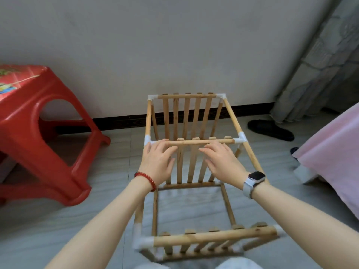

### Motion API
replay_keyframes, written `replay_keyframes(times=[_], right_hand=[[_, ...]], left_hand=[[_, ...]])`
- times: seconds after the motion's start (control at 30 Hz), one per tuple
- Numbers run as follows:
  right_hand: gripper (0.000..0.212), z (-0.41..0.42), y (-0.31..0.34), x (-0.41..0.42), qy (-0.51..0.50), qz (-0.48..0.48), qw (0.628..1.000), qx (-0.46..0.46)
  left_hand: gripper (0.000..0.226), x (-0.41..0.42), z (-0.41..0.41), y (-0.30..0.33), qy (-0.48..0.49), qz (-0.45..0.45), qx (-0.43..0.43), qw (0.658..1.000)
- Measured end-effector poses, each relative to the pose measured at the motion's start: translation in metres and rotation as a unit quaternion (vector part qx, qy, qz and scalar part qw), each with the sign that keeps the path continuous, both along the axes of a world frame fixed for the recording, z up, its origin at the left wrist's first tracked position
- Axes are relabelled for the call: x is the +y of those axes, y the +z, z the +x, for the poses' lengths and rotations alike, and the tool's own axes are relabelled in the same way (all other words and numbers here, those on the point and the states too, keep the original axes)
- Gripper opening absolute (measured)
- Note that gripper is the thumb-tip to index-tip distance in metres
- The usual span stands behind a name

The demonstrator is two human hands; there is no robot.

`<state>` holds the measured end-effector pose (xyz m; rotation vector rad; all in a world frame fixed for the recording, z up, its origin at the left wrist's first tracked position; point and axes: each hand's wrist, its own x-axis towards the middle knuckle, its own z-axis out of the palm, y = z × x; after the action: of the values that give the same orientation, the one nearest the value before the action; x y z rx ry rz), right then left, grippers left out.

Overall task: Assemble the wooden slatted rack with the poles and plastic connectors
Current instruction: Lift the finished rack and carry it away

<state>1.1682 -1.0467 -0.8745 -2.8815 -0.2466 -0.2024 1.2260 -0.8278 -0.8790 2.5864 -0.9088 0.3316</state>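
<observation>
My left hand [157, 164] and my right hand [223, 164] are both spread, fingers straight and relaxed, and they grip nothing. The fingertips of both reach toward the middle pole [202, 141], which runs across the rack [194, 171]; the left ones seem to touch it near the white connector [148, 141] at its end, but I cannot tell if the right ones touch.

The rack lies on its side on the floor [108, 200], directly in front of me, stretching from 6 o'clock near my knees toward 12 o'clock, where its far end is near the wall [174, 45]. I see three slatted panels joined by long poles, with white connectors at the corners.

I judge the frame is nearly finished, and this step is pressing or checking the middle joints. The next move probably calls for firm pressure on the pole ends into the connectors, then lifting the rack upright.

At 9 o'clock stands a red plastic stool [48, 133]. At 2 o'clock a black slipper [270, 130] lies near a curtain [320, 65], and a pink cover [334, 152] hangs at 3 o'clock.
</observation>
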Motion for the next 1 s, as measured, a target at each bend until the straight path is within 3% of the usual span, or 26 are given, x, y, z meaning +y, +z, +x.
replay_keyframes(times=[0.1,0.17,0.27,0.33,0.43,0.57,0.67,0.8,1.0], right_hand=[[0.028,-0.050,0.010,-0.006,0.052,0.010,0.999,0.003],[0.025,-0.084,0.016,-0.009,0.073,0.002,0.997,0.019],[0.032,-0.119,0.021,-0.006,0.077,0.008,0.982,0.174],[0.041,-0.133,0.023,0.000,0.069,0.030,0.948,0.309],[0.033,-0.140,0.023,0.008,0.053,0.026,0.925,0.376],[0.012,-0.140,0.027,0.012,0.079,-0.092,0.946,0.301],[0.013,-0.133,0.048,0.011,0.066,-0.102,0.963,0.242],[0.022,-0.111,0.078,0.011,0.006,-0.190,0.982,0.003],[0.025,-0.055,0.138,0.011,-0.113,-0.123,0.962,-0.217]], left_hand=[[0.021,0.027,-0.041,0.006,-0.045,-0.021,-0.023,0.998],[0.018,0.039,-0.069,0.009,-0.090,-0.020,0.033,0.995],[0.033,0.044,-0.099,0.007,-0.129,0.055,0.177,0.974],[0.042,0.040,-0.111,0.005,-0.138,0.136,0.268,0.944],[0.035,0.033,-0.120,0.004,-0.129,0.199,0.349,0.906],[0.023,0.026,-0.127,0.014,-0.128,0.264,0.240,0.925],[0.020,0.028,-0.122,0.036,-0.096,0.237,0.189,0.948],[0.026,0.020,-0.100,0.081,-0.031,0.150,0.084,0.985],[0.033,-0.002,-0.052,0.148,0.078,0.065,-0.136,0.985]])
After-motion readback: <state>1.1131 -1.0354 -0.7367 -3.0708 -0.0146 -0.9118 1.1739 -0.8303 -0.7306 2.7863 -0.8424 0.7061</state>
